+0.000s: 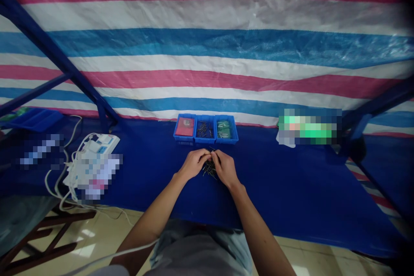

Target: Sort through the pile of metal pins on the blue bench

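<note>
My left hand point(193, 163) and my right hand point(225, 167) meet over the blue table point(291, 189), fingers pinched together above a small pile of dark thin metal pins point(210, 169). Both hands are closed on something small between the fingertips; I cannot make out what. Behind the hands stand three small blue bins: one with a red item point(184, 127), one with dark pins point(204, 129), one with green parts point(225, 129).
A white power strip with coiled white cables point(97, 155) lies at the left. An empty-looking blue tray point(35, 119) sits far left. Blue metal frame bars point(64, 67) cross in front of a striped tarp. A wooden stool stands below left.
</note>
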Demonstrator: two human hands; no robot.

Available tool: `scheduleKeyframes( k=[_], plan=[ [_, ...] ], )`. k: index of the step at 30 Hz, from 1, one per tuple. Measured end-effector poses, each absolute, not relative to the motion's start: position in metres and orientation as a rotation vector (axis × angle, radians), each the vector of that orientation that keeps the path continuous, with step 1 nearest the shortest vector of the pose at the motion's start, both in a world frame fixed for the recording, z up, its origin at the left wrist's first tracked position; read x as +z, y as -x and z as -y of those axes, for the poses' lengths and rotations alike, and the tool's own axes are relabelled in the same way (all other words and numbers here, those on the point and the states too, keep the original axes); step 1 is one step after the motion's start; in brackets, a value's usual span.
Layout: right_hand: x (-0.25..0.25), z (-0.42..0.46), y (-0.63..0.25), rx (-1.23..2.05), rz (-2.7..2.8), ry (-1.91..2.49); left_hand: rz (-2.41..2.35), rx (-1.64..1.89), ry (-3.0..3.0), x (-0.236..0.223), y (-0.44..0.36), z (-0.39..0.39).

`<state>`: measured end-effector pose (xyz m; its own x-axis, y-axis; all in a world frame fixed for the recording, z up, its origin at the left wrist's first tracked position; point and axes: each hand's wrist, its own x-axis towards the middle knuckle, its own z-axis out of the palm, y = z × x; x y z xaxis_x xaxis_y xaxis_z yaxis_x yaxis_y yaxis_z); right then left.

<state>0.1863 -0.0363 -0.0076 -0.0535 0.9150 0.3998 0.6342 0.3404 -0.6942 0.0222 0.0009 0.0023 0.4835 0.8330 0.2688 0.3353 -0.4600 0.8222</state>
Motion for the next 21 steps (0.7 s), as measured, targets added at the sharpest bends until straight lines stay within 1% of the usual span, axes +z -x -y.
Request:
scheduleKeyframes(
  k=[5,9,15,21],
  plan=[
    [-0.012,0.035,-0.188,0.263,1.771,1.44,-0.952,0.818,-2.028,0.003,-0.022,0.0],
    [-0.015,0.035,-0.189,0.222,1.751,1.459,-0.937,0.816,-2.044,0.002,-0.021,0.001],
    [-0.012,0.034,-0.192,0.282,1.72,1.451,-0.986,0.888,-2.091,-0.001,-0.021,0.0],
    [-0.005,0.034,-0.196,0.427,1.707,1.364,-1.043,0.979,-2.068,-0.001,-0.021,-0.001]
  ],
)
